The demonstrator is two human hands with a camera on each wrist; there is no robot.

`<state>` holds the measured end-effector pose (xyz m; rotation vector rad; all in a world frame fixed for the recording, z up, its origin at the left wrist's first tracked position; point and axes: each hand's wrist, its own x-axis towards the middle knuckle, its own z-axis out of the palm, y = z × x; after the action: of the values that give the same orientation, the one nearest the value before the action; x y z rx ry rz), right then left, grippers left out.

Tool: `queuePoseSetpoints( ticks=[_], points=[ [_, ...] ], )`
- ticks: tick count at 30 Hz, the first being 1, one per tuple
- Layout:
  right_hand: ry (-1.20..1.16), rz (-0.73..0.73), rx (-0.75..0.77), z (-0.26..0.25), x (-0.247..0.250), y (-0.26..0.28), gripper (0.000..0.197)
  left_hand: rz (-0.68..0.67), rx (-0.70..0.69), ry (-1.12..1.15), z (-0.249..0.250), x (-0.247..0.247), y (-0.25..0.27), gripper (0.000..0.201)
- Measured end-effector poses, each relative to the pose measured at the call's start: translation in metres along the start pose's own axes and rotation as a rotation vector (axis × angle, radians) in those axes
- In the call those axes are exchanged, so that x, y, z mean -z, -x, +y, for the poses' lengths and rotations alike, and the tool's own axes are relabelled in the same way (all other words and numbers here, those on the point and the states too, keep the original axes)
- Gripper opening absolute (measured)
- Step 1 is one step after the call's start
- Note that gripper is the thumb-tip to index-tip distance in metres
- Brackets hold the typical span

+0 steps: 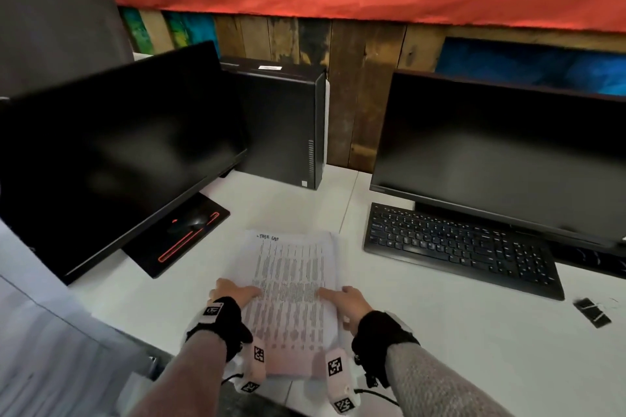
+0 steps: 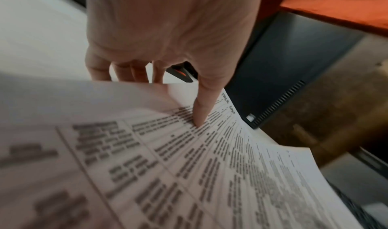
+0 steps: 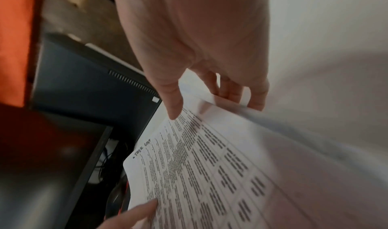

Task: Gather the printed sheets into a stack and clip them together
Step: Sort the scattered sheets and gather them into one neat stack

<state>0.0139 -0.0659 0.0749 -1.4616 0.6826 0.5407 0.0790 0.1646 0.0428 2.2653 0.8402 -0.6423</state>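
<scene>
Head view, entry for the moment in hand.

Printed sheets (image 1: pixel 291 294): gathered into one pile, lengthwise away from the person, near edge overhanging the front of the white tabletop (image 1: pixel 440 332). Far edges fanned a little at the right, so not yet squared. Top page printed in columns, short handwritten heading at the far end.

Left hand (image 1: pixel 232 293): holding the left long edge; thumb (image 2: pixel 201 109) pressed on the printed face, remaining fingers (image 2: pixel 134 71) curled under the paper. Edge lifted and bowed in the left wrist view.

Right hand (image 1: pixel 349 301): holding the right long edge in the same pinch; thumb (image 3: pixel 173 103) on top, fingers (image 3: pixel 231 91) below the sheets.

Binder clip (image 1: pixel 592 311): small, black, lying on the tabletop well to the right, beyond the near corner of the keyboard (image 1: pixel 460 249). Identity judged from shape only; blurred. Not touched by either hand.

Surroundings: dark monitor (image 1: pixel 111 159) to the left, second monitor (image 1: pixel 501 152) to the right, computer tower (image 1: pixel 284 122) between them at the back.

Progress, as judged: gathering largely done; left to do are squaring of the edges, fetching of the clip, and fastening it over one edge. Roughly halfway.
</scene>
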Motion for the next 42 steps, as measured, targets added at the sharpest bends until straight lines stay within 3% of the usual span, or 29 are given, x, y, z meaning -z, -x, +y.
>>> queuePoseSetpoints(
  ticks=[4, 8, 15, 19, 23, 25, 27, 29, 38, 42],
  points=[
    [-0.164, -0.026, -0.06, 0.002, 0.029, 0.013, 0.031, -0.104, -0.027, -0.057, 0.01, -0.021, 0.012, 0.108],
    [-0.13, 0.056, -0.096, 0.023, 0.048, -0.007, 0.056, -0.179, -0.043, -0.005, 0.024, -0.043, 0.022, 0.116],
    [-0.033, 0.071, 0.082, 0.025, 0.06, 0.018, 0.04, -0.22, -0.049, 0.21, 0.04, -0.061, 0.039, 0.1],
    [-0.015, 0.071, 0.258, 0.018, 0.08, 0.043, 0.037, -0.33, -0.189, 0.271, 0.057, -0.059, 0.053, 0.076],
    [-0.103, 0.138, 0.435, 0.001, 0.116, 0.061, 0.042, -0.327, -0.491, 0.472, 0.091, -0.061, 0.078, 0.051],
    [-0.154, 0.209, 0.521, -0.012, 0.132, 0.069, 0.045, -0.315, -0.631, 0.592, 0.109, -0.065, 0.1, 0.049],
    [-0.237, 0.275, 0.595, -0.023, 0.145, 0.078, 0.051, -0.334, -0.706, 0.694, 0.123, -0.072, 0.119, 0.066],
    [-0.299, 0.307, 0.653, -0.028, 0.155, 0.086, 0.057, -0.355, -0.756, 0.711, 0.129, -0.081, 0.134, 0.079],
    [-0.318, 0.325, 0.659, -0.01, 0.184, 0.088, 0.065, -0.443, -0.785, 0.636, 0.133, -0.106, 0.142, 0.087],
    [-0.363, 0.361, 0.679, -0.01, 0.176, 0.081, 0.034, -0.37, -0.813, 0.674, 0.135, -0.114, 0.159, 0.066]
  ],
)
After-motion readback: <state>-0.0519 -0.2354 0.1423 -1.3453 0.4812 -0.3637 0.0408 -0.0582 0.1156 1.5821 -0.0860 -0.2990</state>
